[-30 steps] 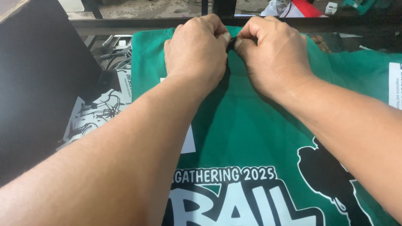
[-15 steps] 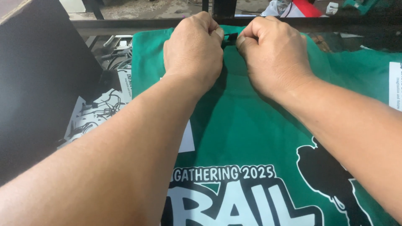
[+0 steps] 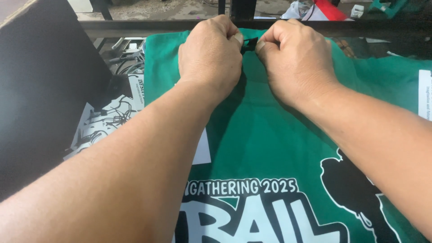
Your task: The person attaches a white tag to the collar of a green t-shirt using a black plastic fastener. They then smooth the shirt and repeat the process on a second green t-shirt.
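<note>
Hands meet at the far edge of the green shirt (image 3: 270, 148), which lies flat on the bench and runs lengthwise toward the viewer. Left hand (image 3: 210, 56) and right hand (image 3: 294, 60), both curled, pinch a small black piece (image 3: 249, 43) between them, equally near, at the collar.

Green shirt (image 3: 270, 135): matt knit cloth, smooth, with a flat opaque white and black print (image 3: 265, 211), lower centre. Small black piece (image 3: 249, 43) pinched at the collar between left hand (image 3: 211, 54) and right hand (image 3: 297, 60): material unclear. Bar (image 3: 135, 28) across the top: dark metal, dull finish. Panel (image 3: 40, 90) at left: black, matt. Printed sheet (image 3: 108, 117), centre left: white paper.
</note>
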